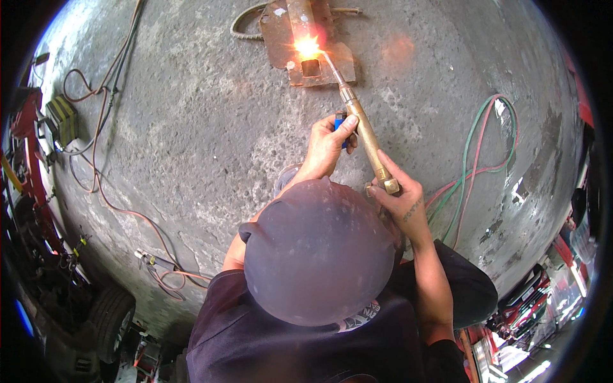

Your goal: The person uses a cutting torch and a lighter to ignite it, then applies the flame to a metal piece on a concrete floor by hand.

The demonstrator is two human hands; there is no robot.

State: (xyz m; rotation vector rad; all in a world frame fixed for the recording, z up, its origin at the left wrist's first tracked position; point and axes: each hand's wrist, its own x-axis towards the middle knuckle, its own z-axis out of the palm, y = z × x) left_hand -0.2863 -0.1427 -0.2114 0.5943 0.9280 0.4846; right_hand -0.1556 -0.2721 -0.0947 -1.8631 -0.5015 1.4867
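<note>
My right hand [403, 198] is closed round the valve end of a brass gas torch [369, 142], fingers by its knob. My left hand [327, 142] is closed on a blue lighter [340, 126], its thumb touching the torch barrel. From there the torch slants up and left. A bright orange flame [307, 46] glares at its tip against a rusty steel plate [341, 62]. Just below the glare the plate has a square hole. A metal tube or bar [300, 18] lies on the plate's upper part; the glare hides where they meet.
Red and green hoses [476, 159] loop across the concrete floor [211, 115] at right. Cables [99, 127] run down the left, past a yellow-and-black box [62, 121]. A tyre [115, 319] stands lower left. A dark rounded head covering [319, 255] fills the lower middle.
</note>
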